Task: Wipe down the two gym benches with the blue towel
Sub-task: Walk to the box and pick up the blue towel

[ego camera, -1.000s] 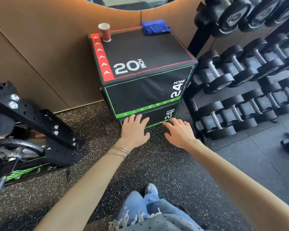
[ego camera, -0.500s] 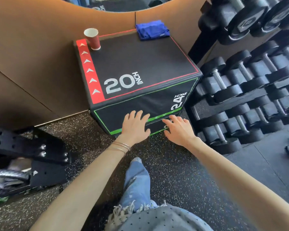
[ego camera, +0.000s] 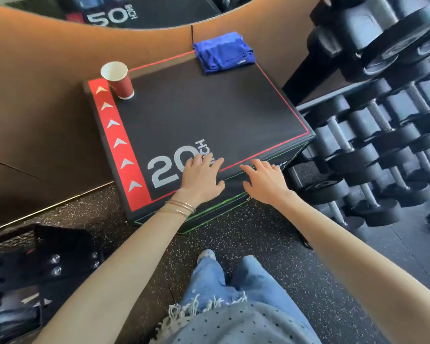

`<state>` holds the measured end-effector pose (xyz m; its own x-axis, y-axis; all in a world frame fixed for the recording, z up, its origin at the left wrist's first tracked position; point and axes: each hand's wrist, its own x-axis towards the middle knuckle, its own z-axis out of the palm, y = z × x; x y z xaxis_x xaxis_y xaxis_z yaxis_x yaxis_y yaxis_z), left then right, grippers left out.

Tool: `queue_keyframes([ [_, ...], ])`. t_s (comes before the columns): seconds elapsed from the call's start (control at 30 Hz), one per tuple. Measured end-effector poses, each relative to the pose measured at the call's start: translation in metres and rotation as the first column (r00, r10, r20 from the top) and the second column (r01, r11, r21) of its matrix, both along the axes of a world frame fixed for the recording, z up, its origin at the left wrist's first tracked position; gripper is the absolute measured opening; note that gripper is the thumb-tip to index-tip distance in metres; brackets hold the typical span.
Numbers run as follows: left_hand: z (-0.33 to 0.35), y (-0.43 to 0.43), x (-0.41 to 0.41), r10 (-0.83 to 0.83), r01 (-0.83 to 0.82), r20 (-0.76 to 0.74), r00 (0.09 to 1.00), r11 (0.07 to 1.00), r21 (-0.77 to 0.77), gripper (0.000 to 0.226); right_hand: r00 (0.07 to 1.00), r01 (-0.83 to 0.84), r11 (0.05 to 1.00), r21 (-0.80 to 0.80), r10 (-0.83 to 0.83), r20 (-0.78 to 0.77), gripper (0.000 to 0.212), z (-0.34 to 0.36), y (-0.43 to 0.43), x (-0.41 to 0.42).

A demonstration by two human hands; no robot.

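- Blue towel (ego camera: 224, 52) lies folded on the far right corner of the black jump box (ego camera: 209, 115), close against the wall. Neither hand holds it. I judge it was parked there to stay off the floor and within reach.
- Red paper cup (ego camera: 118, 79) stands upright at the far left corner of the same box, well apart from the towel, probably set down to free both hands.
- Left hand (ego camera: 201, 177) is spread with straight fingers over the printed "20 INCH" near the front edge of the box, and it grips nothing. Thin bracelets (ego camera: 179, 207) circle the wrist.
- Right hand (ego camera: 266, 182) is likewise spread and empty, over the front edge just beside the left hand.
- Both arms stretch forward, which reads to me as a reach towards the towel. No wiping has begun.
- Whether either palm touches the box or hovers above it cannot be told from this view.
- Neither gym bench is plainly in view. Dark bolted metal (ego camera: 47, 256) at the lower left is cut off by the frame edge, and I cannot tell whether it belongs to a bench or a rack.
- Dumbbell rack (ego camera: 370, 145) on the right is cropped at the top and side, and its far end is blurred.
- Mirror (ego camera: 109, 13) along the top shows only a narrow strip of reflection.
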<state>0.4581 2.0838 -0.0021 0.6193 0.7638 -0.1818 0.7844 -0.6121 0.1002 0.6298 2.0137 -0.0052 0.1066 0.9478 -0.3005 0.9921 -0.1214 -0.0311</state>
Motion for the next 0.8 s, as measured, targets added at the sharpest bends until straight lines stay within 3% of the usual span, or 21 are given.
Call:
queue_keyframes([
  [0.8, -0.003, 0.156, 0.113, 0.357, -0.356, 0.003, 0.934, 0.932, -0.074, 0.065, 0.956, -0.294, 0.956, 0.004, 0.294, 0.007, 0.058, -0.001, 0.278, 0.130],
])
